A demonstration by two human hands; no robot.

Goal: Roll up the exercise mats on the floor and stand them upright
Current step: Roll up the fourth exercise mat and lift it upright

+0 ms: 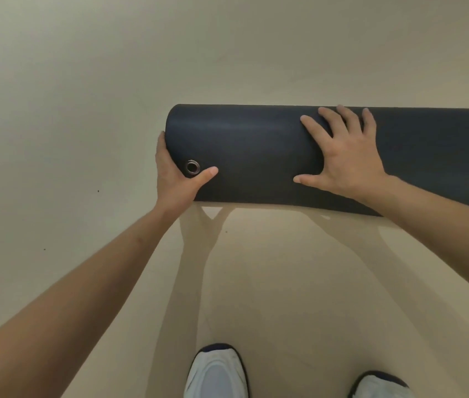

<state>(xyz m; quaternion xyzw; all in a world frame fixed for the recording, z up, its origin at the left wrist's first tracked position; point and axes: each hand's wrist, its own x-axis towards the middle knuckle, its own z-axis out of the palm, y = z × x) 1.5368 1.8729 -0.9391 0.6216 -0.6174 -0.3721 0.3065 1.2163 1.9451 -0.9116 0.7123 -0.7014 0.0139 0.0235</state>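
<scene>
Shoes (216,372) cropped, mat (256,150) cut off — left hand (173,179) half-hidden

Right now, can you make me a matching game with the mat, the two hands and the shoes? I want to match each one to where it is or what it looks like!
Things:
1. rolled mat
2. left hand
3. right hand
4. shoes

Clues:
a. white, at the bottom of the view
b. spread flat on top of the roll
c. dark, lying sideways, not upright
d. holding the roll's end, thumb by the metal eyelet

Pairs: 1-c, 2-d, 3-b, 4-a
</scene>
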